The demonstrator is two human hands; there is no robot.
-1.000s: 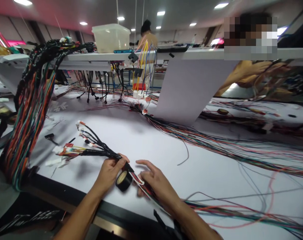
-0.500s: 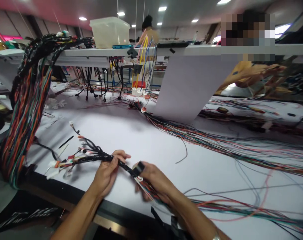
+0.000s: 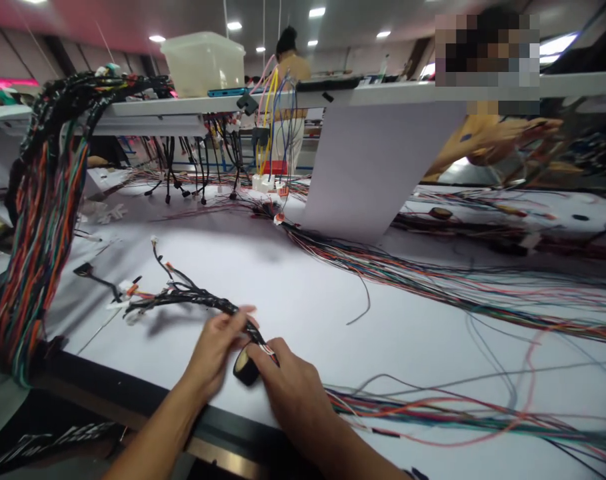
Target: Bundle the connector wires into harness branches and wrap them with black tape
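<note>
A wire harness (image 3: 203,300) wrapped in black tape crosses the white tabletop, its branches ending in small connectors at the left. My left hand (image 3: 217,350) is closed around the taped trunk, thumb and fingers pinching it from the near side. Just right of it, my right hand (image 3: 295,387) grips a roll of black tape (image 3: 247,367) hanging on the near side of the bundle, where the wrapping meets bare wires. Those fingers also lie over the harness, and some are hidden. Loose coloured wires (image 3: 383,413) run on to the right, beyond my right hand.
A thick wire bundle (image 3: 43,247) hangs from the shelf (image 3: 383,92) at the left. Another long bundle (image 3: 383,273) lies across the table behind my hands. A plastic bin (image 3: 203,63) stands on the shelf. A co-worker's hands (image 3: 507,143) handle wires across the bench.
The tape roll has passed from the top of the harness to its near side, and my right hand has turned over with it. My left hand has shifted slightly right and nearer.
</note>
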